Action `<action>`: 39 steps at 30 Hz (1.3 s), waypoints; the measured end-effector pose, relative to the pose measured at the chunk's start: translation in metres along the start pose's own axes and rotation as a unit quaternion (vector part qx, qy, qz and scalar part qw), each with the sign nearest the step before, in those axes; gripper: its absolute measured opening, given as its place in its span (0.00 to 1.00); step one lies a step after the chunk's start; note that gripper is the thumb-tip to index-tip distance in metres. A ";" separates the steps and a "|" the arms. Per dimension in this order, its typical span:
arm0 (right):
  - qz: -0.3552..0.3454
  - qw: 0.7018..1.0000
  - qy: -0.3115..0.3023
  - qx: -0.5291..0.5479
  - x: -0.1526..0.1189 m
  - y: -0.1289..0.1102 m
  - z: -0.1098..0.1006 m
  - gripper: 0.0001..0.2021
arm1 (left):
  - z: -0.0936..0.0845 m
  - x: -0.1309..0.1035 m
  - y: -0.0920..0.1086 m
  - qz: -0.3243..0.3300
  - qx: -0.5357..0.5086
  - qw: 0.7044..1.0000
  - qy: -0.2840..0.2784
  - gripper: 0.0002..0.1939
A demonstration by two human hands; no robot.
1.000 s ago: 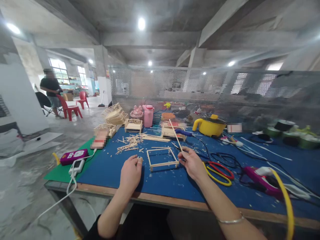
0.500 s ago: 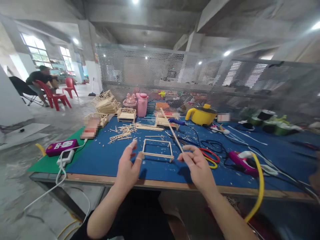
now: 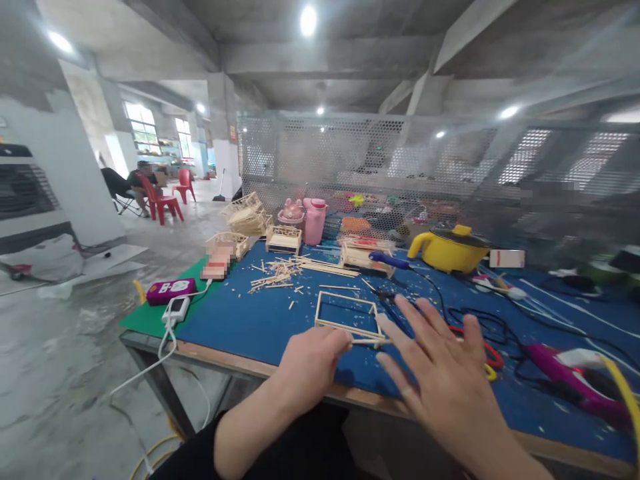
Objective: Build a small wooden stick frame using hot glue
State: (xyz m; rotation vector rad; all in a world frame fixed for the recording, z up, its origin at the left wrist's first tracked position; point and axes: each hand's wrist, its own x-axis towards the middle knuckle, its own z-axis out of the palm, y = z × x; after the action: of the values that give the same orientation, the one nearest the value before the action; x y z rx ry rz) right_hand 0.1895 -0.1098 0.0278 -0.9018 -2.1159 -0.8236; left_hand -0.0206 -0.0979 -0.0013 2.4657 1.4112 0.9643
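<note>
My left hand (image 3: 313, 363) is closed on one end of a thin wooden stick (image 3: 367, 341), which points to the right. Just beyond it, a small rectangular frame of wooden sticks (image 3: 347, 297) stands on the blue mat (image 3: 240, 337). My right hand (image 3: 443, 367) is open with its fingers spread, its thumb and forefinger near the stick's free end; whether they touch it I cannot tell. A loose pile of cut sticks (image 3: 277, 272) lies behind the frame.
A blue-handled tool (image 3: 389, 259) rests against a small wooden piece of furniture. Pliers (image 3: 385, 293) lie behind my right hand. A yellow pot (image 3: 453, 250), a pink flask (image 3: 315, 221) and purple power strips (image 3: 171, 291) stand around. Cables run over the right side.
The stick has passed from my right hand to my left and now lies low near the frame's front. My right hand has opened. The view has swung right.
</note>
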 end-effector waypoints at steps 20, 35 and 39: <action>0.221 0.931 -0.137 0.256 -0.030 0.045 0.063 0.10 | 0.029 0.007 -0.054 -0.207 -0.331 0.917 0.074 0.27; 0.210 0.925 -0.161 0.273 -0.038 0.051 0.065 0.09 | 0.034 0.008 -0.049 -0.220 -0.351 0.904 0.109 0.07; 0.220 0.923 -0.167 0.268 -0.038 0.053 0.066 0.09 | 0.034 0.009 -0.048 -0.253 -0.348 0.896 0.110 0.07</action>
State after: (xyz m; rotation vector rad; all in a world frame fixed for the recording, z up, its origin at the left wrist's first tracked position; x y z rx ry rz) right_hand 0.2291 -0.0437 -0.0242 -1.1954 -2.1240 0.1537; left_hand -0.0323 -0.0581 -0.0442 1.4206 1.3404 1.3361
